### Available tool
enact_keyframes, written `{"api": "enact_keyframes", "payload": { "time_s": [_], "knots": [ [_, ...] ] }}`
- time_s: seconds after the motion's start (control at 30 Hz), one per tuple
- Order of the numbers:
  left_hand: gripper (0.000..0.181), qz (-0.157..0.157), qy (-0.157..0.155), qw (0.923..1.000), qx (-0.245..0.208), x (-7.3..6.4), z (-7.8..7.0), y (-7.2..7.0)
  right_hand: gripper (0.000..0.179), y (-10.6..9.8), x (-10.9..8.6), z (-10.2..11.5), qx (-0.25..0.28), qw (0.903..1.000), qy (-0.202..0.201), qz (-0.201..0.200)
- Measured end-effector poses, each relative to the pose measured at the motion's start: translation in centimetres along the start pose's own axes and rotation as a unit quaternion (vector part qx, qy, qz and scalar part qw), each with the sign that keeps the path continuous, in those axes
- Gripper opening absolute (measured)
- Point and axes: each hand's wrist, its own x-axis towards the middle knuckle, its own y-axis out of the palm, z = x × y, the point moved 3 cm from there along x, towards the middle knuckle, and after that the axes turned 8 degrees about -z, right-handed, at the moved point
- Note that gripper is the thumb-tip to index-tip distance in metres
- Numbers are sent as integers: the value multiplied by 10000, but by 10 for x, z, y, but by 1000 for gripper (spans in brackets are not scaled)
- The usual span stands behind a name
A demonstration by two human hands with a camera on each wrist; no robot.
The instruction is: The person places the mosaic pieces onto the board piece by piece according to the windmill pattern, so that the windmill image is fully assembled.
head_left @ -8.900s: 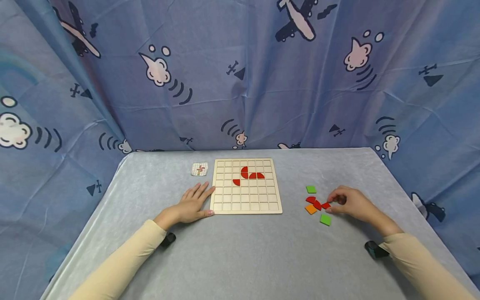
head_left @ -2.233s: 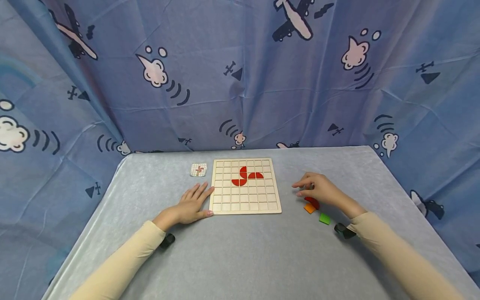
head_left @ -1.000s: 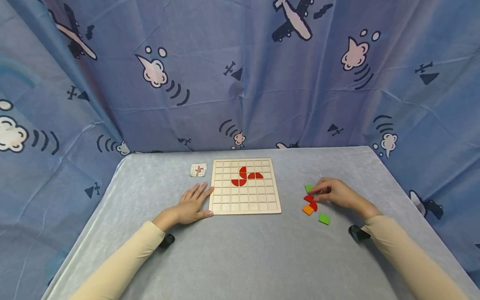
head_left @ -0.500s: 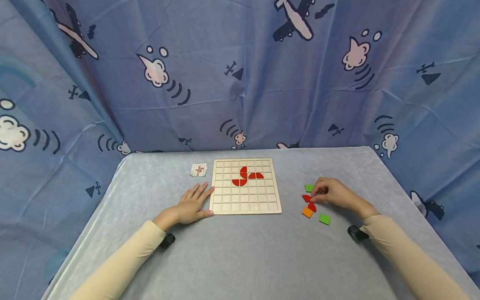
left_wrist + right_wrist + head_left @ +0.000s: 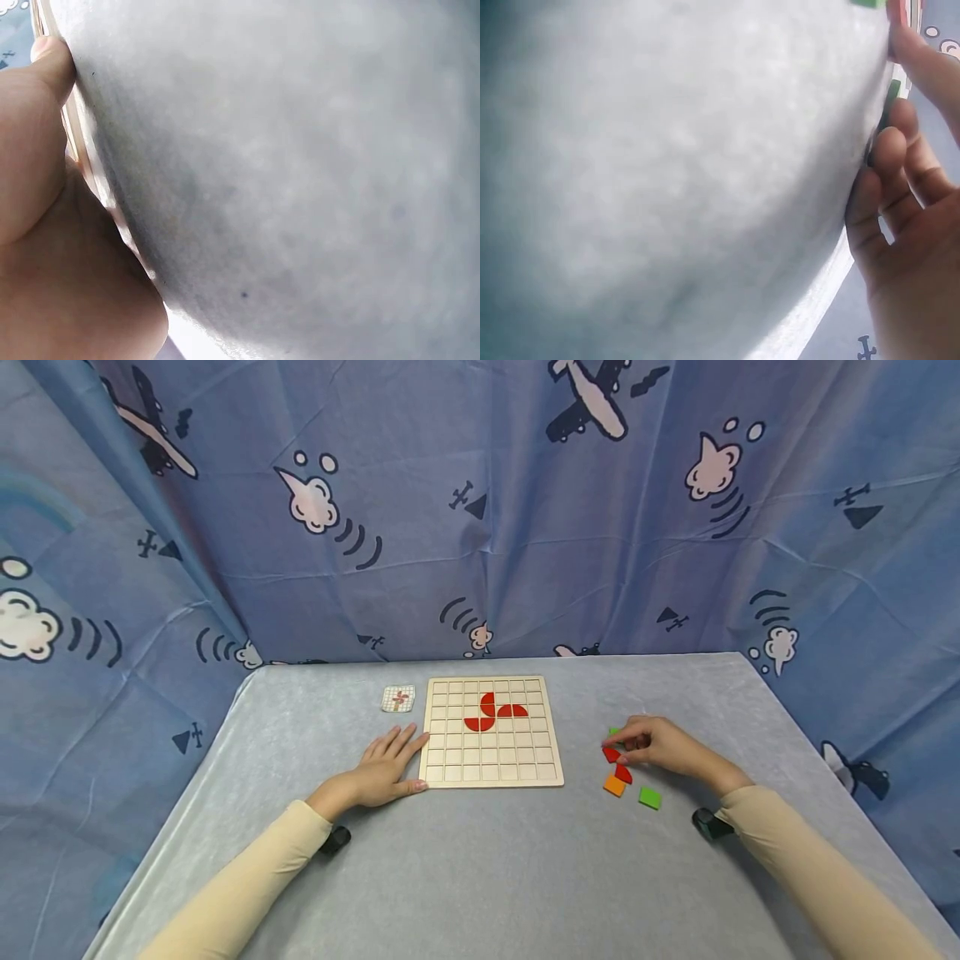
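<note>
In the head view my right hand [image 5: 660,745] has its thumb and index finger at opposite edges of a red quarter-circle piece [image 5: 611,755], pinching it at the table. A second red quarter-circle piece [image 5: 623,774] lies just below the thumb, its corner near an orange square piece [image 5: 614,785]. Partly hidden behind the fingers is a green piece [image 5: 613,732]. My left hand [image 5: 382,768] lies flat with fingers spread, fingertip and thumb touching the left edge of the wooden grid board [image 5: 491,772]. Several red quarter-circle pieces [image 5: 487,704] sit in the board's upper cells.
A small card [image 5: 398,698] with a printed grid pattern lies left of the board. Another green piece [image 5: 650,798] is nearer the table's front, right of the orange one. A patterned blue curtain [image 5: 480,527] hangs behind the grey-covered table [image 5: 495,877].
Over the seconds, another red piece has joined the board's lower left pair. The right hand came back to the loose pieces, shifted the red ones slightly left and spread thumb and index around one.
</note>
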Motion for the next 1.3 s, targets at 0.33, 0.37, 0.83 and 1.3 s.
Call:
{"api": "enact_keyframes", "payload": {
  "time_s": [0.33, 0.37, 0.83, 1.3],
  "knots": [
    [83, 185, -26, 9998, -2, -1, -7, -7, 32, 2, 4, -1, -24, 9997, -32, 250],
    [83, 189, -18, 9998, -9, -2, -8, -8, 32, 2, 4, -1, -13, 9997, -56, 242],
    [85, 116, 40, 9999, -42, -2, -7, -6, 24, 4, 5, 1, -40, 10000, -25, -50],
    [84, 190, -26, 9998, 65, -2, -8, -8, 17, 4, 6, 11, -225, 9993, -62, -285]
  ]
}}
